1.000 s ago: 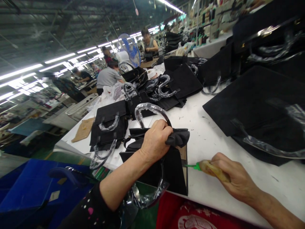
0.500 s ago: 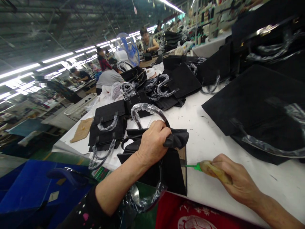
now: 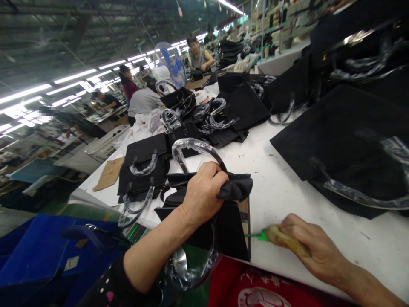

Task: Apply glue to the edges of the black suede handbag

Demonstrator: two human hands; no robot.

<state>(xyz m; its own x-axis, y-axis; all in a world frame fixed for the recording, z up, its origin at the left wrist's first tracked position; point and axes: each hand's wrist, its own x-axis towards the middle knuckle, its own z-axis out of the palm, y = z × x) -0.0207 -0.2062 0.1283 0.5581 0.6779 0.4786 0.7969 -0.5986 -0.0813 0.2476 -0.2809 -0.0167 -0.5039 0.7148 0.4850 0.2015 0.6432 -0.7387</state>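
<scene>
My left hand (image 3: 203,194) is closed around a bunched black flap of a handbag (image 3: 228,232), which lies at the table's near edge. Plastic film wraps the bag's handles; one arches above my left hand and the other hangs below the edge. My right hand (image 3: 315,249) grips a yellowish squeeze bottle (image 3: 279,238) with a green nozzle. The nozzle's thin tip points left, at the bag's side edge, where a brown strip shows. Whether the tip touches the edge, I cannot tell.
More black bags (image 3: 143,160) lie left, and others are piled behind and at right (image 3: 345,140) on the white table (image 3: 262,170). A brown piece (image 3: 108,174) lies at the left edge. A blue bin (image 3: 28,256) stands lower left. Co-workers and a blue fan (image 3: 172,64) are farther back.
The bottle and my right hand have moved slightly down along the bag's side edge, toward me. My left hand keeps its hold on the flap.
</scene>
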